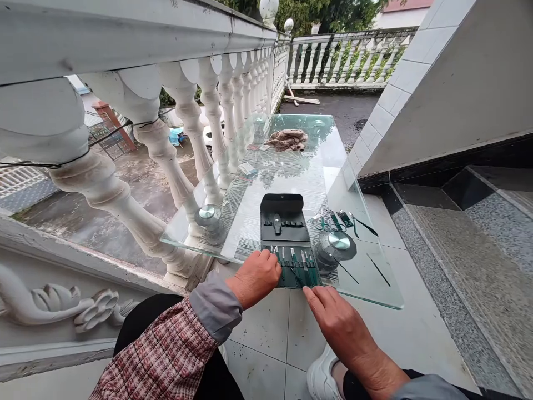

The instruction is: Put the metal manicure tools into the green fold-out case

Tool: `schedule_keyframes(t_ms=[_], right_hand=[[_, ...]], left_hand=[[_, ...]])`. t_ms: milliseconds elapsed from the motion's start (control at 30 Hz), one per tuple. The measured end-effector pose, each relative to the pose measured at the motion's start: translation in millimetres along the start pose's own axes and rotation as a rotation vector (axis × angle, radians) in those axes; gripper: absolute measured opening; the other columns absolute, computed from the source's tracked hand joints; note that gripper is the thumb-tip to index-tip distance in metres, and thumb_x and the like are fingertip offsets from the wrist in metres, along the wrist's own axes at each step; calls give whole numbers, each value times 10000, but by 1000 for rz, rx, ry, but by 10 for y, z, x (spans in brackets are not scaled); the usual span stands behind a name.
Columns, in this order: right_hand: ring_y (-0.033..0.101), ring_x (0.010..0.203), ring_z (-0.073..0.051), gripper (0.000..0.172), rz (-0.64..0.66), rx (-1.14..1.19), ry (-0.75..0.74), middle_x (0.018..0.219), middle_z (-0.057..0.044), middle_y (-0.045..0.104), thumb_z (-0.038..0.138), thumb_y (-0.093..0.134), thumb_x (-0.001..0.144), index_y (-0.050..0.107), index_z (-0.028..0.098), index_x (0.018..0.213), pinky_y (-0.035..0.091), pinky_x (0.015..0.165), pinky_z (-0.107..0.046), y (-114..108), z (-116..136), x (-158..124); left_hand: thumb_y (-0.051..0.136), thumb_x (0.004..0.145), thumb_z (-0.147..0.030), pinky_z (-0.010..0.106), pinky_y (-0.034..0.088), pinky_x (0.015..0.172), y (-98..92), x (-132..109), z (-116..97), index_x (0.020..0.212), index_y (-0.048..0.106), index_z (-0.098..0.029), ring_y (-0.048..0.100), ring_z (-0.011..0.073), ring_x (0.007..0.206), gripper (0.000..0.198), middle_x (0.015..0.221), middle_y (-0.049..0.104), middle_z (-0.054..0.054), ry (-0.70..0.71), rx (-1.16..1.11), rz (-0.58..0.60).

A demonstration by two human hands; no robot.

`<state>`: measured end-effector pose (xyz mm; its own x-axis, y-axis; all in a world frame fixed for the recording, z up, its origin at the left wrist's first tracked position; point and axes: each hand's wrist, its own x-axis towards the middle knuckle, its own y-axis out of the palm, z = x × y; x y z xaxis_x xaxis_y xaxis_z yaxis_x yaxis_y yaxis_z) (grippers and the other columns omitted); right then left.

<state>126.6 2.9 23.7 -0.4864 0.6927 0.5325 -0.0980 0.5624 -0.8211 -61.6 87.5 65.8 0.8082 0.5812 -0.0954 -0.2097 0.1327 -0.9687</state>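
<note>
Open manicure case (285,219) spread flat on a glass tabletop (366,278), implements (303,266) exposed in rows for easy reach; left hand (254,278) curled over the near edge, fingers together, grip unclear; right hand (337,316) just below, fingers together and straight, holding nothing.

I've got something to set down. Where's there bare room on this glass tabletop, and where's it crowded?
The widest bare patch of the glass tabletop lies between the brown cloth and the open black case. It's crowded around the case: the left hand on its tools, a metal-lidded jar beside it.
</note>
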Motion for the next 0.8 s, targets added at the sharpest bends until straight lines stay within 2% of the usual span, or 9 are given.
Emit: schedule_keyframes(t_ms=[200,433,633,800], right_hand=[[446,612,-142,262,5,-72,34,649,-40,529,5,399,837,609,127,934,321,549,-290,-27,45,67],[403,575,-137,219,-13,-131,87,613,-28,499,8,445,824,617,129,887,273,520,-288,-76,91,144],[425,595,-133,245,-17,-96,110,668,-38,533,-12,436,818,602,138,919,294,533,-279,-23,155,145],[459,624,-133,235,-34,-34,38,692,-50,560,-3,428,831,611,127,903,324,560,-267,4,154,148]], left_hand=[[458,839,-27,316,370,586,33,29,8,839,544,-110,520,234,780,120,803,551,98,1,5,-24],[458,823,-7,315,368,588,28,20,-1,840,539,-110,519,232,775,132,811,550,99,-1,12,-17],[440,842,-20,316,367,590,27,5,1,844,538,-115,516,232,783,137,820,545,100,3,11,-16],[441,847,-37,316,365,586,46,6,1,852,546,-114,514,233,783,130,821,547,102,8,6,-13]])
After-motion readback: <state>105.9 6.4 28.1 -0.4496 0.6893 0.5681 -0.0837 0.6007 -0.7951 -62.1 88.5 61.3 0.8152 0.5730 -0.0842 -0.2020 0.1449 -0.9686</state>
